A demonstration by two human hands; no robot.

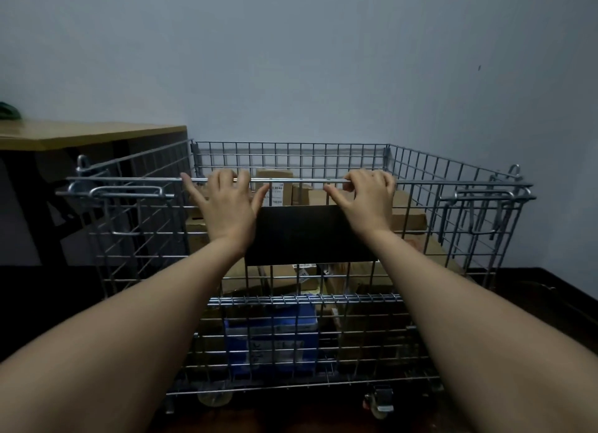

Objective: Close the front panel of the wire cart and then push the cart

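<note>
A silver wire cart [453, 173] on casters stands in front of me, filled with cardboard boxes. Its front panel [136, 212] is upright, with a black plate [304, 235] fixed at its middle. My left hand [226, 206] rests on the panel's top bar left of centre, fingers curled over the rail. My right hand [365, 199] grips the same bar right of centre. Latch loops hang at the panel's left corner [126, 191] and right corner [479, 196].
A wooden desk [81, 134] stands close to the cart's left side. A pale blue wall [291, 60] is right behind the cart. Boxes [275, 186] and a blue package [271, 335] fill the cart. A caster [378, 400] shows at the bottom on the dark floor.
</note>
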